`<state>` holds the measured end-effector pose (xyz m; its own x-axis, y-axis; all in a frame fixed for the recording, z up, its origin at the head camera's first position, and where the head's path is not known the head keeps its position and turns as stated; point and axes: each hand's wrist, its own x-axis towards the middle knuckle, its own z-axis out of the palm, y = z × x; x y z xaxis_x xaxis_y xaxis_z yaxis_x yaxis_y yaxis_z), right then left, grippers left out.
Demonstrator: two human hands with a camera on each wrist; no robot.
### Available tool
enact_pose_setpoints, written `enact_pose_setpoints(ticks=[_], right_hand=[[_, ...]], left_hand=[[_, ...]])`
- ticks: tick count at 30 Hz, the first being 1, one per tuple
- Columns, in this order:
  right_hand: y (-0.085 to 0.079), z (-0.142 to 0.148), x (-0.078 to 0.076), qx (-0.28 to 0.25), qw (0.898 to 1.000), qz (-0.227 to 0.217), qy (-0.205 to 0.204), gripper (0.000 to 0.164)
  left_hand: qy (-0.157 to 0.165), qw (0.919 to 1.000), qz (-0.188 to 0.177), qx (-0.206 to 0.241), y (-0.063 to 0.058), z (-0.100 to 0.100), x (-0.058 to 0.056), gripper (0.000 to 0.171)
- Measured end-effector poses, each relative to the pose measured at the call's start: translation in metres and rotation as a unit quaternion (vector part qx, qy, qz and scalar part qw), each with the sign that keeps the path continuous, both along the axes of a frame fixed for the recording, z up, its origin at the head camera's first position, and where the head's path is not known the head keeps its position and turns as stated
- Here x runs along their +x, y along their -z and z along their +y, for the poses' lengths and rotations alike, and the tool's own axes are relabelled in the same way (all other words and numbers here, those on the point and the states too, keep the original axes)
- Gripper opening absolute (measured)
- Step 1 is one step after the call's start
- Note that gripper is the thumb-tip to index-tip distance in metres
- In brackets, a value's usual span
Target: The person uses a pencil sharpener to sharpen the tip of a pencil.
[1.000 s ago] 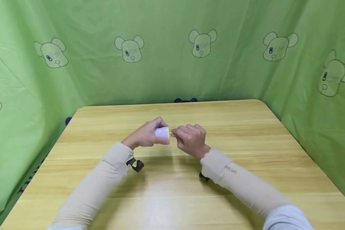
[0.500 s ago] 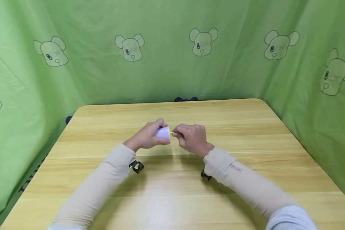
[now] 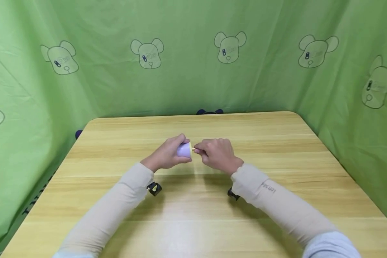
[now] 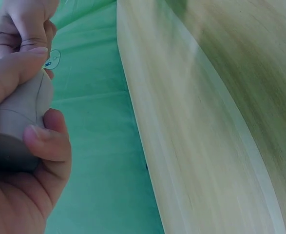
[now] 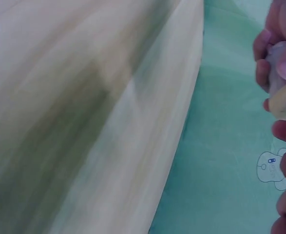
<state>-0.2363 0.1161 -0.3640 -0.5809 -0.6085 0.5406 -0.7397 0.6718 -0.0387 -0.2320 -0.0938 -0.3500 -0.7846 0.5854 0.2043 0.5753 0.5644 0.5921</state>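
Note:
My left hand (image 3: 167,154) grips a lilac pencil sharpener (image 3: 184,150) with a pale yellow end (image 5: 283,101), its fingers and thumb wrapped round the body. In the left wrist view the sharpener (image 4: 23,107) looks grey, with a dark base near the palm. A thin yellow pencil (image 3: 194,149) enters the hole in the yellow end. My right hand (image 3: 217,154) pinches this pencil between thumb and curled fingers, close to the hole; its far part is hidden in the hand. Both hands are held above the table.
A wood-grain table (image 3: 193,222) with rounded far corners lies below. Green curtains (image 3: 187,86) with bear-head prints surround its back and sides. Small black wrist cameras (image 3: 154,188) hang under the beige sleeves (image 3: 116,200).
The right hand has turned at the wrist, knuckles rolling over, while keeping its pinch on the pencil. Both hands and the sharpener have shifted slightly to the right.

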Motion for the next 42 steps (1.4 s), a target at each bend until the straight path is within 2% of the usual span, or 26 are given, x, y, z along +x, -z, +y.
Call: enact_pose_setpoints(ticks=[2,3,4,7,8,9,10,11,14,17,19,21,23,26,29,33,37,42], right_hand=[[-0.007,0.000,0.000,0.013,0.997,-0.076,0.002,0.012],[-0.011,-0.001,0.000,0.016,0.991,-0.131,0.002,0.013],[-0.015,-0.001,0.000,0.015,0.981,-0.193,0.000,0.016],[-0.022,0.001,-0.003,-0.004,0.935,-0.355,-0.006,0.022],[-0.023,0.002,-0.004,-0.010,0.922,-0.388,-0.005,0.023],[-0.023,0.003,-0.004,-0.013,0.914,-0.406,-0.002,0.023],[-0.023,0.004,-0.004,-0.016,0.912,-0.409,-0.001,0.022],[-0.022,0.004,-0.003,-0.019,0.917,-0.398,0.003,0.021],[-0.017,0.005,0.000,-0.033,0.949,-0.313,0.009,0.017],[-0.010,0.007,0.002,-0.067,0.980,-0.185,-0.003,0.013],[-0.003,0.008,0.002,-0.090,0.993,-0.075,-0.001,0.017],[0.002,0.008,0.002,-0.115,0.993,0.025,0.006,0.022],[0.008,0.008,-0.001,-0.137,0.985,0.101,0.018,0.027],[0.015,0.006,-0.004,-0.156,0.975,0.157,0.012,0.024],[0.021,0.003,-0.005,-0.160,0.971,0.181,-0.005,0.023],[0.023,-0.005,-0.003,-0.175,0.968,0.177,-0.010,0.029],[0.023,-0.012,-0.001,-0.192,0.967,0.168,-0.002,0.017],[0.026,-0.012,0.000,-0.192,0.962,0.196,-0.003,0.015]], left_hand=[[0.001,1.0000,0.007,-0.005,0.001,0.001,0.000,0.040],[0.002,0.9999,0.015,-0.008,0.002,0.001,0.000,0.040],[0.006,0.9996,0.025,-0.015,0.003,0.001,0.001,0.041],[0.027,0.9967,0.069,-0.034,0.008,0.002,0.002,0.042],[0.033,0.9955,0.080,-0.038,0.010,0.003,0.003,0.043],[0.037,0.9946,0.089,-0.039,0.010,0.003,0.004,0.044],[0.037,0.9942,0.092,-0.041,0.011,0.003,0.004,0.044],[0.033,0.9946,0.090,-0.039,0.011,0.004,0.004,0.044],[0.010,0.9980,0.058,-0.023,0.008,0.003,0.003,0.044],[-0.011,0.9999,0.013,-0.003,0.004,0.002,0.001,0.045],[-0.022,0.9996,-0.011,0.013,0.001,0.001,0.000,0.046],[-0.030,0.9988,-0.029,0.028,-0.001,-0.001,0.000,0.048],[-0.037,0.9977,-0.041,0.040,-0.003,-0.001,0.000,0.048],[-0.038,0.9964,-0.056,0.050,-0.004,-0.001,-0.001,0.049],[-0.035,0.9955,-0.072,0.050,-0.006,-0.002,-0.001,0.048],[-0.037,0.9942,-0.086,0.053,-0.010,-0.005,-0.001,0.049],[-0.041,0.9932,-0.091,0.060,-0.012,-0.008,-0.002,0.048],[-0.034,0.9931,-0.097,0.056,-0.016,-0.009,-0.001,0.049]])
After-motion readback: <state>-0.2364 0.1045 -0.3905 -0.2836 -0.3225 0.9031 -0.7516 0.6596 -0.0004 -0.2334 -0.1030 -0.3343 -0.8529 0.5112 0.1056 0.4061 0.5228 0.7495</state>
